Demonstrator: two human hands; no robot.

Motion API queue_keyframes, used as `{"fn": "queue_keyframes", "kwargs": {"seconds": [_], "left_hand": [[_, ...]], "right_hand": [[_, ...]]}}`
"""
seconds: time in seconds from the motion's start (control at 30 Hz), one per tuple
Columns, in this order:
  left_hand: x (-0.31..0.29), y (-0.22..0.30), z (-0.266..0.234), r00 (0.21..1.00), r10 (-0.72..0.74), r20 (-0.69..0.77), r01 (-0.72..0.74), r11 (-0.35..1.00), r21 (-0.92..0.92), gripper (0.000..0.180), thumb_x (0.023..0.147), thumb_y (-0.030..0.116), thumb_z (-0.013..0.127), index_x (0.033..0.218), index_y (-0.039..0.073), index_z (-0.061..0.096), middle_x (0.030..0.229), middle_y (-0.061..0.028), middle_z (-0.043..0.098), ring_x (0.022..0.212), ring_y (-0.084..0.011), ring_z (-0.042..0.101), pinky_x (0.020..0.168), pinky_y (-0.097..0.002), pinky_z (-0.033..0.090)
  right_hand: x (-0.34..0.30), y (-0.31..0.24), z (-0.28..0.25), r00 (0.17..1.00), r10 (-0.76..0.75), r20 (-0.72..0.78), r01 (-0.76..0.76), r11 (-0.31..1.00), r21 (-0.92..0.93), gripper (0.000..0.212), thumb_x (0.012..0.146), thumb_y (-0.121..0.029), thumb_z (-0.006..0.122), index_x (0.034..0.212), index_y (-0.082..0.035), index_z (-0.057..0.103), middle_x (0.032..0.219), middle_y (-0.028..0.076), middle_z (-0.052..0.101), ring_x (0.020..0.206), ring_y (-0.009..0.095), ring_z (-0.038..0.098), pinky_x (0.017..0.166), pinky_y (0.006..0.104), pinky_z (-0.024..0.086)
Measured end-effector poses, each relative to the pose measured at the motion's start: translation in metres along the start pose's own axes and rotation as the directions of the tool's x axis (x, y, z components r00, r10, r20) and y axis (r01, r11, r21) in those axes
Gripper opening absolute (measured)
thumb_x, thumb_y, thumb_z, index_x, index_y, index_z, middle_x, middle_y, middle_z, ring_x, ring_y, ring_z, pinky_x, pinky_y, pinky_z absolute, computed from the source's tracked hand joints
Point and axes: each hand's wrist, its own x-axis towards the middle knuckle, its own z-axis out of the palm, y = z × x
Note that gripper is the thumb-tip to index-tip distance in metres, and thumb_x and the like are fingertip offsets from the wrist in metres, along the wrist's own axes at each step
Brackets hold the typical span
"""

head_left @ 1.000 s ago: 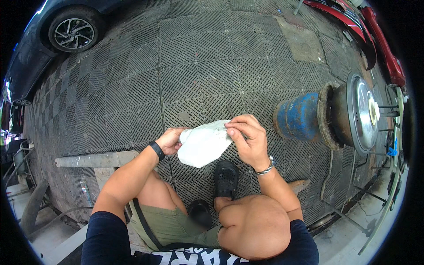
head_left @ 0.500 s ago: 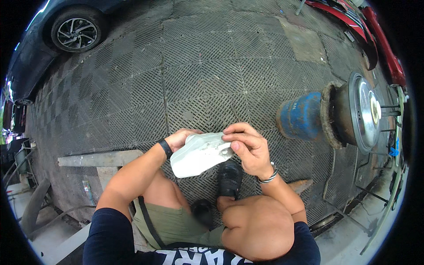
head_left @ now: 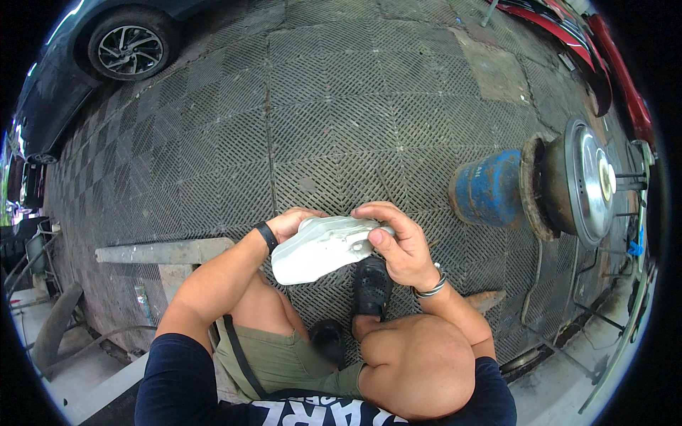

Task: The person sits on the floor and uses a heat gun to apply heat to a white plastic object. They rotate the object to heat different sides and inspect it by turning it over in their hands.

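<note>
In front of my knees I hold a smooth white and pale grey moulded part [head_left: 312, 257], shaped like a car mirror cover, with its rounded end tilted toward me. My left hand [head_left: 293, 224] grips its far left edge; most of those fingers are hidden behind it. At its right end, the thumb and index finger of my right hand [head_left: 399, 245] close on the edge. A thin grey strip shows between them, and I cannot tell whether it is the part's own rim or a separate sheet.
A rusty blue gas cylinder [head_left: 486, 188] lies at right beside a dark pan with a glass lid [head_left: 597, 183]. At left a wooden plank [head_left: 167, 252] reaches toward my knee. A dark car [head_left: 50, 85] is at far left, and red body panels [head_left: 568, 42] lie far right.
My right index finger has curled lower along the part's edge and the thumb has shifted slightly. The part has tipped a little; my left hand keeps its hold.
</note>
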Motion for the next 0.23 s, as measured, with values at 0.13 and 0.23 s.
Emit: {"fn": "queue_keyframes", "kwargs": {"seconds": [0.13, 0.23], "left_hand": [[-0.0022, -0.0008, 0.0012, 1.0, 0.012, -0.008, -0.012, 1.0, 0.004, 0.043, 0.091, 0.016, 0.066, 0.13, -0.004, 0.065, 0.118, -0.0151, 0.072, 0.099, -0.0222, 0.073, 0.086, -0.034, 0.06], [-0.003, 0.0012, 0.0012, 1.0, 0.008, 0.024, -0.009, 1.0, 0.017, 0.043, 0.094, 0.015, 0.064, 0.132, -0.006, 0.062, 0.118, -0.0158, 0.072, 0.096, -0.0208, 0.073, 0.085, -0.0341, 0.061]], "right_hand": [[0.0009, 0.0025, -0.0007, 1.0, 0.011, 0.01, -0.011, 1.0, 0.01, 0.042, 0.104, -0.03, 0.06, 0.13, 0.003, 0.062, 0.127, 0.017, 0.065, 0.12, 0.026, 0.061, 0.104, 0.0379, 0.048], [-0.001, 0.0026, 0.0005, 0.999, 0.036, 0.011, -0.037, 0.999, 0.038, 0.043, 0.104, -0.031, 0.06, 0.13, 0.003, 0.062, 0.128, 0.017, 0.064, 0.121, 0.027, 0.061, 0.105, 0.0381, 0.047]]}}
